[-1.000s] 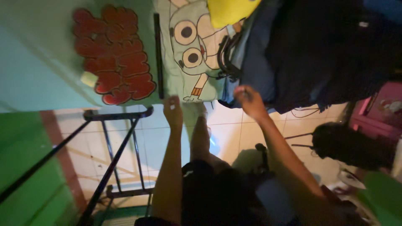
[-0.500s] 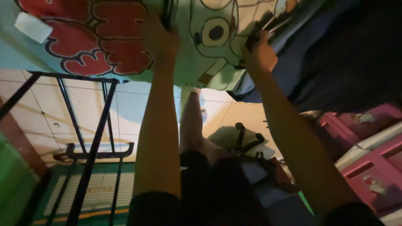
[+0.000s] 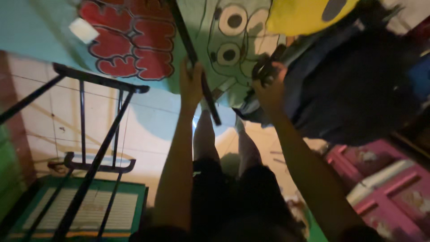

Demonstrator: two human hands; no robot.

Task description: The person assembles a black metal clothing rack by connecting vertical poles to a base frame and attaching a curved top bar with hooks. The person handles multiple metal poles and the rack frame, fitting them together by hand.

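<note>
My left hand [image 3: 190, 85] is closed around a black bar [image 3: 188, 40] that runs slantwise across a pale green cloth with cartoon eyes [image 3: 233, 40]. Beside it, my right hand [image 3: 270, 89] grips a bunch of dark hanger hooks [image 3: 264, 69] at the edge of that cloth, next to hanging dark garments [image 3: 354, 85]. To the left of the bar is a teal cloth with a red print [image 3: 134, 40]. My bare legs [image 3: 206, 139] show between my arms.
A black metal rack frame [image 3: 96, 134] stands at the left over a pale tiled floor. A green mat [image 3: 89, 210] lies at the lower left. Pink plastic drawers [image 3: 380, 179] sit at the right. Something yellow [image 3: 300, 15] hangs at the top.
Both hands have risen from below the cloths to them. The left hand now holds the black bar and the right the hanger hooks. The view has closed in and swung.
</note>
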